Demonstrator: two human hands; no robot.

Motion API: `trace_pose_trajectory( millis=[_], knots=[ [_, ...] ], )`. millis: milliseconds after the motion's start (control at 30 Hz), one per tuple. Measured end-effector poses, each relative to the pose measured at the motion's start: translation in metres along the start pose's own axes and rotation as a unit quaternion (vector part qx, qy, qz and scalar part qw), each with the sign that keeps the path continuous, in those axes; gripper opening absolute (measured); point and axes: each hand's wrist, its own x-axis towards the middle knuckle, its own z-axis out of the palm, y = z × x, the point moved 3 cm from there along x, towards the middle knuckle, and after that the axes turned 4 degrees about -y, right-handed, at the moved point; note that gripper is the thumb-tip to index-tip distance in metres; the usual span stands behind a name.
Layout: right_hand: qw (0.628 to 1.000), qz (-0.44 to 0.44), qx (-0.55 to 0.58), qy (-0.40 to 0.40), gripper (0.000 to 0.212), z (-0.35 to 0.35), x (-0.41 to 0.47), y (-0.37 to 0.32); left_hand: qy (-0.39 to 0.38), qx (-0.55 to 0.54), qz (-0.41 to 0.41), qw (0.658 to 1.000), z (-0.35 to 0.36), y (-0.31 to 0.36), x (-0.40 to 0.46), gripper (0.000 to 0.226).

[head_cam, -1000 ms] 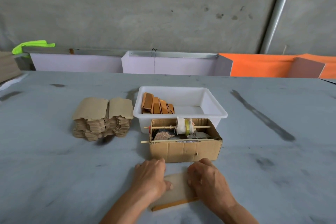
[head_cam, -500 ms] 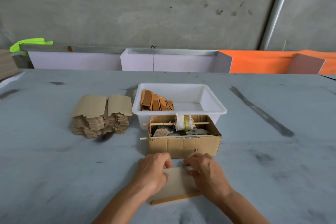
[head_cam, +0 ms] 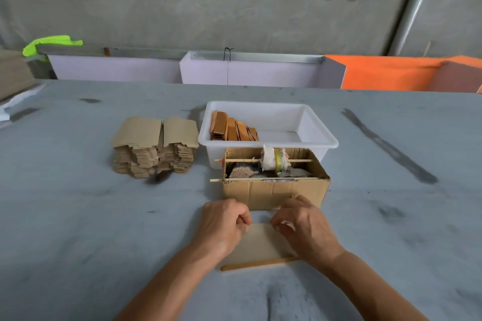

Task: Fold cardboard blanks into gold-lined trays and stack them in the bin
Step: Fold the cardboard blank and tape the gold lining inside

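Both hands cover the cardboard blank's (head_cam: 260, 243) side edges, and the box's (head_cam: 273, 191) contents seem an unreadable jumble.

Soft, even daylight lit the scene without glare. A faint shadow lay just beside the stack of blanks (head_cam: 155, 147), on its near side. Wide-angle distortion bent the far pipe (head_cam: 413, 5); details looked slightly soft.

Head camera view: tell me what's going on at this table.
A person is folding a flat tan cardboard blank on the grey table, the left hand and right hand pinching its far edge. Behind it stands a brown cardboard box, then a white plastic bin holding several gold-lined trays. A stack of unfolded blanks waits to the left.
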Motion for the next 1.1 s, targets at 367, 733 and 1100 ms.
trace_pose_trajectory(
  millis=[367, 733, 1100],
  knots=[
    [0.992, -0.109, -0.064, 0.023, 0.017, -0.005, 0.000, -0.004, -0.019, 0.074, 0.073, 0.994, 0.003, -0.003, -0.011, 0.008],
    [0.973, -0.158, -0.168, -0.019, 0.023, -0.006, -0.001, -0.010, -0.026, 0.190, 0.183, 0.964, -0.006, 0.018, -0.030, 0.014],
    [0.953, -0.166, -0.245, -0.065, 0.020, -0.007, -0.002, -0.016, -0.049, 0.217, 0.167, 0.960, -0.008, 0.015, -0.035, 0.011]
  ],
)
